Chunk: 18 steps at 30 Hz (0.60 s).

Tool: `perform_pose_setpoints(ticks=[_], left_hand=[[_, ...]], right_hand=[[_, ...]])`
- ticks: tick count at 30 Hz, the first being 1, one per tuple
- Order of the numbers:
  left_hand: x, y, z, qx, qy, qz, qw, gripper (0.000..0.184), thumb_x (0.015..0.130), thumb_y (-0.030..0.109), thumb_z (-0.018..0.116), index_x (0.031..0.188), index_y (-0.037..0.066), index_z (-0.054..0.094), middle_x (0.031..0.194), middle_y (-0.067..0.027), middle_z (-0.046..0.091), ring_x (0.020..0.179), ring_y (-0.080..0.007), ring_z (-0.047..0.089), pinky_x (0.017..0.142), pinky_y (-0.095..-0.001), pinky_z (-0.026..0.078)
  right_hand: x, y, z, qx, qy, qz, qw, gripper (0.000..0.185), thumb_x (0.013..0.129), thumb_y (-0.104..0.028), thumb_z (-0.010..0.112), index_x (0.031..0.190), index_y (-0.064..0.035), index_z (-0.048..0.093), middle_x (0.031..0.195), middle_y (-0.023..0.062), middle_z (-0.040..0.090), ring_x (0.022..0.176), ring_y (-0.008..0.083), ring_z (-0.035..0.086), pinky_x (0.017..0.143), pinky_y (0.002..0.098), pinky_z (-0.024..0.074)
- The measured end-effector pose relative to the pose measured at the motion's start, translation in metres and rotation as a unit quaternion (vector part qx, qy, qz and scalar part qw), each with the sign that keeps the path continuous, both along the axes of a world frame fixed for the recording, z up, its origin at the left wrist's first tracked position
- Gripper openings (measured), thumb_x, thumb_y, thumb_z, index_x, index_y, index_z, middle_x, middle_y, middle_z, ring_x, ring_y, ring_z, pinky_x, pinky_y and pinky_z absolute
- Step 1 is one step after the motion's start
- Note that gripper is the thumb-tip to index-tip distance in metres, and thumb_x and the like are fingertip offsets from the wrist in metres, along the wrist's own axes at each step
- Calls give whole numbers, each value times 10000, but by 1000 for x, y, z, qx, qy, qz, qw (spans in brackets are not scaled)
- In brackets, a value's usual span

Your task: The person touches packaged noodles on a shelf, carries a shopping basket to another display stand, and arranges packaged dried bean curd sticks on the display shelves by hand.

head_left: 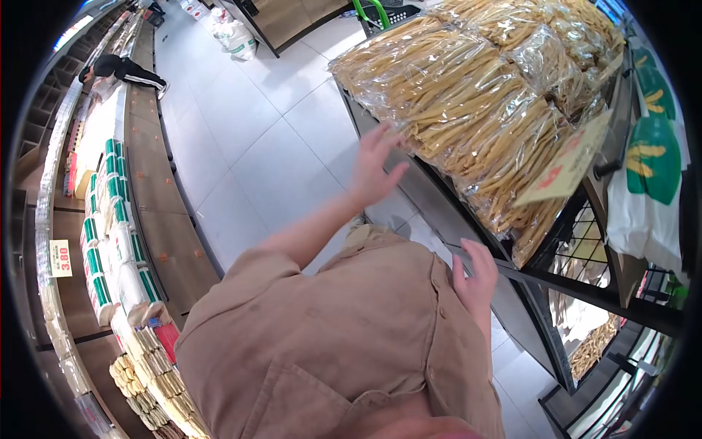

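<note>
Floor [256, 146], tiled and open, left of the display stand [425, 194]. Bagged dried beancurd sticks [468, 117], heaped atop the stand, long axes running inward from its hand-side edge, just beyond the left fingers. Left hand [374, 172], nearer the sticks, beside that edge: fingers spread, apparently empty; contact cannot be determined. Right hand [479, 276], beside the stand's near end: fingers parted, slightly bent, apparently empty.

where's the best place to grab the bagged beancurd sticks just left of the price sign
Probably mid-length, from above on your own side, left of the price sign: the bagged beancurd sticks lie flat, running lengthwise toward you, top exposed, with other bags crowding alongside.
</note>
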State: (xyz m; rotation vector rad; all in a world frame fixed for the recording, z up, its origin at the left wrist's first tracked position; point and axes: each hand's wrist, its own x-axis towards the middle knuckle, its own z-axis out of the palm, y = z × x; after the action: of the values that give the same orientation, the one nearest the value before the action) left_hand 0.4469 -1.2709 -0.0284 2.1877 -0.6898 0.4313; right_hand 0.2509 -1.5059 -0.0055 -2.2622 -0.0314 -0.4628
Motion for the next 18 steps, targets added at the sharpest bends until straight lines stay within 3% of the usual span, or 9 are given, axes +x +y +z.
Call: perform_pose_setpoints(ticks=[4, 7, 11, 13, 15, 18], left_hand=[[81, 23, 19, 56, -65, 69, 994, 625, 795, 288, 747, 1341, 95, 512, 1414, -233, 437, 1287, -426, 428, 1078, -481, 357], [137, 23, 16, 60, -9, 74, 995, 658, 810, 332, 727, 1369, 82, 486, 1382, -261, 462, 1238, -431, 481, 1043, -470, 399], [178, 17, 30, 70, 164, 12, 984, 584, 810, 312, 714, 1306, 63, 532, 1258, -211, 575, 1111, -384, 579, 958, -443, 463], [193, 18, 18, 81, 200, -55, 975, 534, 823, 284, 702, 1282, 57, 552, 1198, -172, 618, 1065, -347, 613, 927, -424, 484], [192, 17, 13, 72, 182, -58, 979, 500, 820, 234, 694, 1268, 55, 565, 1170, -146, 633, 1058, -325, 615, 925, -420, 483], [191, 22, 19, 71, 204, -91, 972, 481, 812, 180, 690, 1261, 55, 572, 1185, -143, 627, 1093, -316, 596, 939, -421, 473]], right_hand=[[84, 38, 13, -22, -39, -6, 999, 297, 773, -62, 723, 1063, -21, 669, 1054, 155, 674, 981, 338, 644, 864, 379, 510], [170, 73, 14, -31, -69, -34, 997, 328, 805, -122, 712, 1113, -25, 651, 1180, 178, 628, 1092, 348, 598, 939, 405, 471], [281, 108, -1, -128, -52, -159, 978, 588, 821, -297, 701, 1321, -41, 526, 1419, 287, 404, 1300, 427, 409, 1089, 502, 326], [329, 106, -26, -183, 12, -207, 961, 666, 835, -363, 670, 1376, -33, 465, 1437, 303, 371, 1323, 446, 377, 1106, 508, 308], [362, 101, -31, -121, 100, -244, 957, 690, 852, -424, 626, 1388, -28, 446, 1440, 298, 372, 1339, 451, 361, 1116, 501, 297], [393, 81, -34, -120, 86, -274, 950, 673, 858, -437, 605, 1361, -12, 467, 1418, 299, 396, 1327, 443, 380, 1118, 496, 300]])
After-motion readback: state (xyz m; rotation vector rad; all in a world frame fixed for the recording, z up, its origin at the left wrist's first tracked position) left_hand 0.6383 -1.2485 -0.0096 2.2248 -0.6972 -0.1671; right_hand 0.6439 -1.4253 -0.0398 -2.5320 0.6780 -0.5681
